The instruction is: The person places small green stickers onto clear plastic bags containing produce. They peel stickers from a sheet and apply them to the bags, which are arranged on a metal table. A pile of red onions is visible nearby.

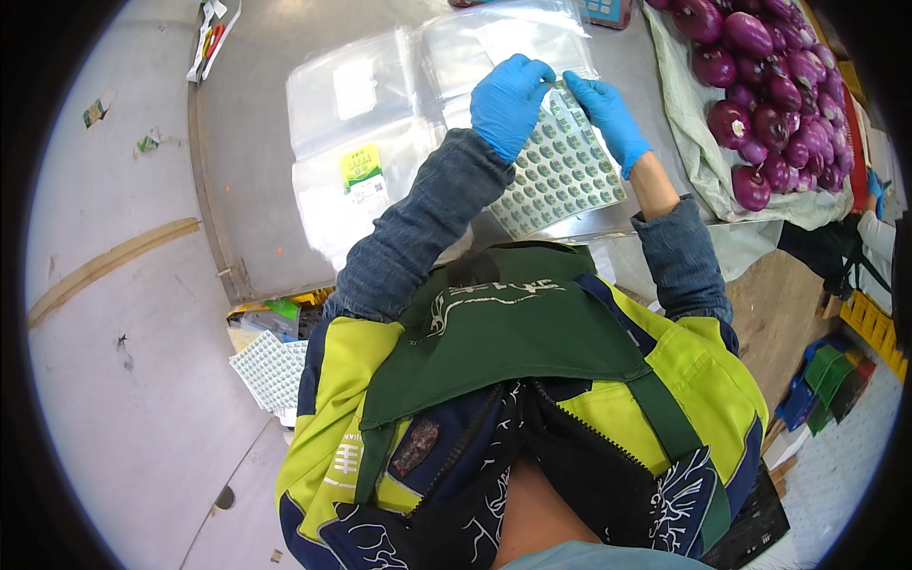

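Note:
A sheet of small green round stickers (563,164) slants from the steel table toward my body. My left hand (507,107), in a blue glove, pinches at its upper edge with thumb and forefinger. Close beside it, my gloved right hand (609,121) grips the sheet's upper right side. A bare white strip shows near the left fingertips; whether a loose sticker is between them is too small to tell. Under and beyond the hands lie clear plastic bags (506,43). More clear bags (313,107) are stacked to the left, one bearing a yellow-green and white label (363,171).
Red onions (769,100) are heaped on a pale woven sack (684,121) at the right. Red-handled scissors (212,41) lie at the table's far left corner. Further sticker sheets (267,370) sit below the table's left edge. Another person's gloved hand (875,187) shows far right.

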### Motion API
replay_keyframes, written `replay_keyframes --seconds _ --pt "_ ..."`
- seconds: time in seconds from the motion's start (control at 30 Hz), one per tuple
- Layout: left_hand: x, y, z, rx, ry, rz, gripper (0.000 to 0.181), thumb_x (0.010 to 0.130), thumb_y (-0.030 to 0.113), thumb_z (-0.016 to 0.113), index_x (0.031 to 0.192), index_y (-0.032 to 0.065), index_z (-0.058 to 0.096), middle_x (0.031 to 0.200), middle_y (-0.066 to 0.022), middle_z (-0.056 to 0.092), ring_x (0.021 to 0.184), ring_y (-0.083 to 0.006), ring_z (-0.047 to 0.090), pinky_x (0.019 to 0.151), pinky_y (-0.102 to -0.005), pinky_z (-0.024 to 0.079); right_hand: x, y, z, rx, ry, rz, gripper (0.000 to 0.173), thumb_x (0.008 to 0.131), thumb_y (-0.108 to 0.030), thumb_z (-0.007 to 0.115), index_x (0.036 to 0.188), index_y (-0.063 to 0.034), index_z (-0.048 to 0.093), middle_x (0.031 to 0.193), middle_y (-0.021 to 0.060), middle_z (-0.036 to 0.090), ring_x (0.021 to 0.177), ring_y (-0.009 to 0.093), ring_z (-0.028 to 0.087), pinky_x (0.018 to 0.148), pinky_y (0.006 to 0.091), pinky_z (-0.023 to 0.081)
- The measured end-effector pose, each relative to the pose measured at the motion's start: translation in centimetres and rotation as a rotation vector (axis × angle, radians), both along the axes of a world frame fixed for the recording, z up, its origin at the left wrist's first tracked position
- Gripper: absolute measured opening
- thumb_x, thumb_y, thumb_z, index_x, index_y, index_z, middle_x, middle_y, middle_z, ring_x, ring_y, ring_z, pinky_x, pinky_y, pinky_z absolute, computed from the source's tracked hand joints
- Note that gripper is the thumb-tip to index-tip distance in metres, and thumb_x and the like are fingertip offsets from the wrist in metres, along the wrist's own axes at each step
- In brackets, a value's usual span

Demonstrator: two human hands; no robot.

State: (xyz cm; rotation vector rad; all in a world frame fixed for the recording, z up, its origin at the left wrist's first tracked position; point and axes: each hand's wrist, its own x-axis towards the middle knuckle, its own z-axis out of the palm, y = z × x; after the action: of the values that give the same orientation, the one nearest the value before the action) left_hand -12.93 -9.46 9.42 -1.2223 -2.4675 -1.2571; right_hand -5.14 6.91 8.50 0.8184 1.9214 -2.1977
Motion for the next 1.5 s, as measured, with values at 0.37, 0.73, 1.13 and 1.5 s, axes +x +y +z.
replay_keyframes --seconds 0.37,0.73,1.13,1.5 --pt "6.5 -8.7 1.8 0.112 -0.411 0.104 0.012 0.085 0.0 0.066 0.096 0.0036 0.07 0.093 -0.0068 0.067 0.084 -0.0163 0.064 0.072 -0.0276 0.051 -0.7 6.1 -6.3 0.662 0.22 -0.094 0.04 0.092 -0.035 0.068 0.114 -0.0018 0.069 0.094 0.009 0.07 0.087 0.018 0.065 0.081 0.0293 0.05" --pt "-0.5 -23.2 -5.4 -0.401 -0.499 0.776 0.04 0.078 0.037 0.078 0.09 0.0 0.068 0.079 -0.0189 0.07 0.074 -0.033 0.069 0.071 -0.0433 0.054 -5.0 -20.5 -4.9 0.89 0.633 0.754 0.059 0.069 -0.022 0.084 0.121 -0.0141 0.057 0.112 0.0089 0.056 0.103 0.031 0.058 0.085 0.0428 0.052" --pt "2.7 -24.1 3.1 0.406 -0.815 0.69 0.028 0.078 0.011 0.082 0.096 0.0007 0.063 0.078 -0.0028 0.065 0.067 -0.0081 0.059 0.061 -0.0212 0.047 -9.8 -19.6 -2.0 0.615 0.349 0.244 0.037 0.088 -0.038 0.068 0.115 -0.0122 0.069 0.103 0.01 0.067 0.09 0.027 0.065 0.08 0.0372 0.052" --pt "-0.9 -25.8 -1.7 -0.279 -0.262 0.798 0.041 0.076 0.017 0.083 0.106 0.0074 0.057 0.089 -0.0057 0.061 0.079 -0.0202 0.062 0.069 -0.0321 0.05 -6.9 -21.4 -5.7 0.88 0.587 0.846 0.036 0.079 -0.034 0.077 0.106 -0.0105 0.069 0.104 0.0099 0.065 0.093 0.028 0.064 0.081 0.0398 0.053"
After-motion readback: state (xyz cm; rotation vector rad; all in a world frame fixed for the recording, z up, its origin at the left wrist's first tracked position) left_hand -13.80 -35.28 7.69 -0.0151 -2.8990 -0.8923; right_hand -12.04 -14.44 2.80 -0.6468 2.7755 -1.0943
